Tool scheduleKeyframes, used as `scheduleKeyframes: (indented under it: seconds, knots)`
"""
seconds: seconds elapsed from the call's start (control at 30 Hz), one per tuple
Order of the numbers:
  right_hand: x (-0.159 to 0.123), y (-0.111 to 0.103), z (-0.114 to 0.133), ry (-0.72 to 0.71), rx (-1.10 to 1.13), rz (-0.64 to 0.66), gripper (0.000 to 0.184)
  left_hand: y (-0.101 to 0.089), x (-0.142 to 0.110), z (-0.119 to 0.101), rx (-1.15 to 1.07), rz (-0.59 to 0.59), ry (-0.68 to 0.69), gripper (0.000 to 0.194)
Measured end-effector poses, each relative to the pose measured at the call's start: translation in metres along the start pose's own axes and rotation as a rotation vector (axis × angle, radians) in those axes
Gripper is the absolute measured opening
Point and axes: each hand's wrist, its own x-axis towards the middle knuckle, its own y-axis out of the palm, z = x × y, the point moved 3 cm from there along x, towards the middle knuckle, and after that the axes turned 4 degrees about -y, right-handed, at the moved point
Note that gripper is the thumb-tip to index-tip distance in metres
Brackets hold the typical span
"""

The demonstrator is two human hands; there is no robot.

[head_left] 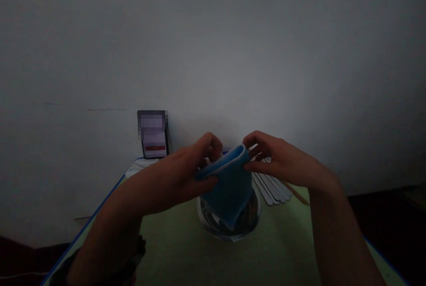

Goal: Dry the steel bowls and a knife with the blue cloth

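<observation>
My left hand (196,168) and my right hand (278,157) both pinch the top edge of a blue cloth (229,184), one at each end. The cloth hangs down between them, and its lower end dips into a shiny metal bowl (254,215) that stands on the pale green table (179,241). Both hands have their fingers closed on the cloth's rim, a little above the bowl.
Several pale flat sticks (271,186) lie fanned out behind the bowl on the right. A small upright phone or screen (153,140) leans against the white wall at the table's back left. The table has a blue edge (96,210). The room is dim.
</observation>
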Motion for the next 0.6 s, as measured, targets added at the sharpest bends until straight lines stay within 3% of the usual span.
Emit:
scheduleKeyframes:
  seconds: [0.1,0.3,0.4,0.6]
  knots:
    - [0.000,0.003,0.008,-0.069,0.116,0.017,0.044,-0.003,0.002,-0.008,0.062,0.031,0.018,0.012]
    - [0.001,0.002,0.017,-0.100,-0.069,0.026,0.021,-0.006,0.004,-0.015,0.071,0.017,0.021,0.011]
    - [0.002,-0.001,0.015,-0.099,-0.056,-0.048,0.020,-0.005,0.006,-0.010,0.111,0.006,0.016,0.012]
    - [0.001,-0.001,0.014,-0.098,-0.123,-0.023,0.013,-0.005,0.006,-0.003,0.097,-0.018,-0.011,0.020]
